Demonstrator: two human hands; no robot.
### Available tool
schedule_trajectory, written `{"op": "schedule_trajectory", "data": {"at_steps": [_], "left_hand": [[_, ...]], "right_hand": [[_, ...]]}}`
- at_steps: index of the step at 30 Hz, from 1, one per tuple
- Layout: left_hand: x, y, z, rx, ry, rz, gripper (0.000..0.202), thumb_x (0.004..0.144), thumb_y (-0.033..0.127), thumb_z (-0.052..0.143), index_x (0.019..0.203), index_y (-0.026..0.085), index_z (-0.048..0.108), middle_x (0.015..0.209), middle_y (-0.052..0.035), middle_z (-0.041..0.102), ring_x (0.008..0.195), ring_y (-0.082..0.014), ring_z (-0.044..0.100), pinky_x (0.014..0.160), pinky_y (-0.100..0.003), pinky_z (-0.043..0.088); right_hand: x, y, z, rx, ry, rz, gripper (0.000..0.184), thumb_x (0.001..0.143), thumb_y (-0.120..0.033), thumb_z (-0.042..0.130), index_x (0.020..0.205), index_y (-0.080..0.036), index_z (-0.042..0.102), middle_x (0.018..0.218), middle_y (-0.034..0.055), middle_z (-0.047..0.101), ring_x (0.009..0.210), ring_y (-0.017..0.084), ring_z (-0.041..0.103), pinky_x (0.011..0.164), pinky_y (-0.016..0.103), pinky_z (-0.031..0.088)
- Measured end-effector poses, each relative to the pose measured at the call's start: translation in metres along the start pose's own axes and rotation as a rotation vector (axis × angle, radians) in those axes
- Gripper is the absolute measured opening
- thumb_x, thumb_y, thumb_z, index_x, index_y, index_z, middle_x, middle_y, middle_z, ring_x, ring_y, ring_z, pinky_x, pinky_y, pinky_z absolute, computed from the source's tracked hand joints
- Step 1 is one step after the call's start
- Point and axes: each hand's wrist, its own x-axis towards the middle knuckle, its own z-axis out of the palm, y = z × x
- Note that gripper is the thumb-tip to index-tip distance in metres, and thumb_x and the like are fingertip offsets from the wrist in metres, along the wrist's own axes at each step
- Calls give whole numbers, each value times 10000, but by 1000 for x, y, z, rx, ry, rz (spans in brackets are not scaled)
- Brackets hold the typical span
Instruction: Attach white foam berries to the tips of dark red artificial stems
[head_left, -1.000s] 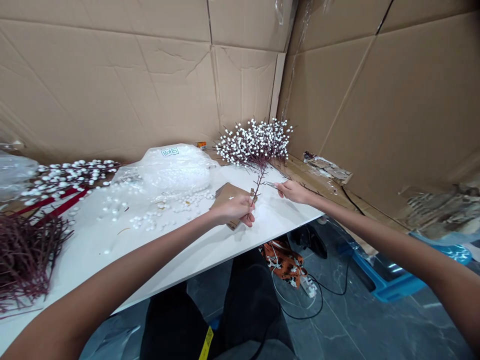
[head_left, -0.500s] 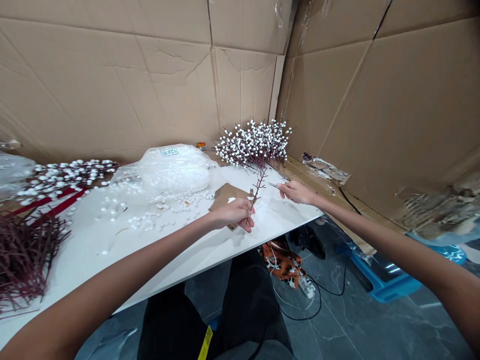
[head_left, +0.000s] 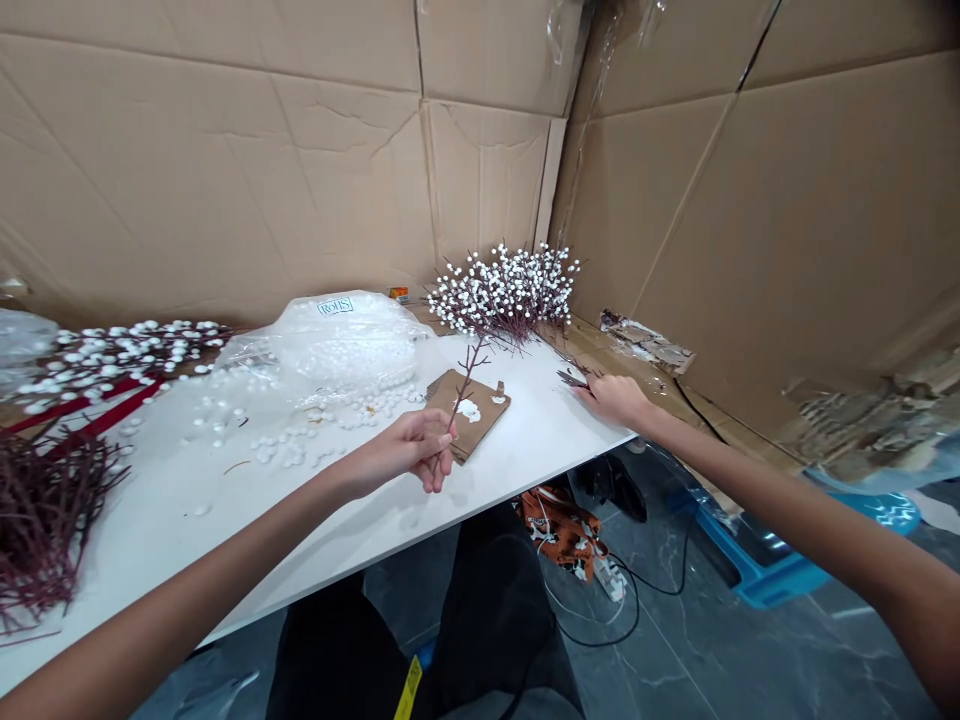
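Observation:
My left hand (head_left: 405,455) is shut around the lower stem of a white-berried twig branch (head_left: 502,298), whose dense berry head rises above the table's back edge. My right hand (head_left: 615,400) rests near the table's right edge, with small metal scissors (head_left: 571,378) poking from its fingers; the handles are hidden. A cardboard square (head_left: 469,413) with a white smear lies just beyond my left hand. Loose white foam berries (head_left: 292,440) are scattered left of it.
A plastic bag of white berries (head_left: 337,345) sits at the back of the white table (head_left: 225,510). Further left lie berry sprays (head_left: 120,355) and a bundle of dark red twigs (head_left: 45,520). Cardboard lines the walls; below are a blue crate (head_left: 772,570) and an orange bag (head_left: 559,530).
My left hand has moved left and toward me with the branch stem, uncovering the cardboard square. My right hand has shifted right along the table with the scissors.

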Motion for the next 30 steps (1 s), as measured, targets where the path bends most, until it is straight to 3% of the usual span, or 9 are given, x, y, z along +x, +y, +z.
{"op": "schedule_trajectory", "data": {"at_steps": [3, 7, 14, 30], "left_hand": [[-18, -7, -3, 9, 27, 19, 292, 835, 427, 582, 899, 190, 424, 578, 29, 607, 485, -105, 591, 469, -201, 468], [-38, -20, -2, 67, 83, 77, 276, 882, 451, 506, 916, 195, 408, 609, 19, 617, 485, -113, 606, 488, -221, 490], [-67, -35, 7, 71, 142, 164, 241, 916, 429, 451, 941, 192, 415, 649, 11, 609, 499, -105, 607, 514, -229, 502], [-86, -44, 21, -46, 164, 233, 239, 905, 422, 481, 934, 190, 432, 631, 8, 607, 488, -99, 608, 475, -206, 498]], "right_hand": [[1, -6, 6, -46, 13, -2, 405, 931, -429, 455, 1197, -134, 533, 1080, 97, 642, 953, 205, 640, 843, 427, 517], [4, -14, 11, -78, 23, -40, 491, 961, -451, 292, 1165, -70, 526, 998, 175, 695, 969, 315, 672, 805, 467, 507], [7, -26, 20, -109, 54, -23, 491, 959, -421, 264, 1135, -54, 539, 918, 205, 717, 901, 346, 700, 738, 452, 514], [6, -34, 23, -209, 77, -68, 441, 970, -340, 279, 1041, -71, 620, 867, 221, 717, 867, 340, 712, 674, 423, 525]]}}
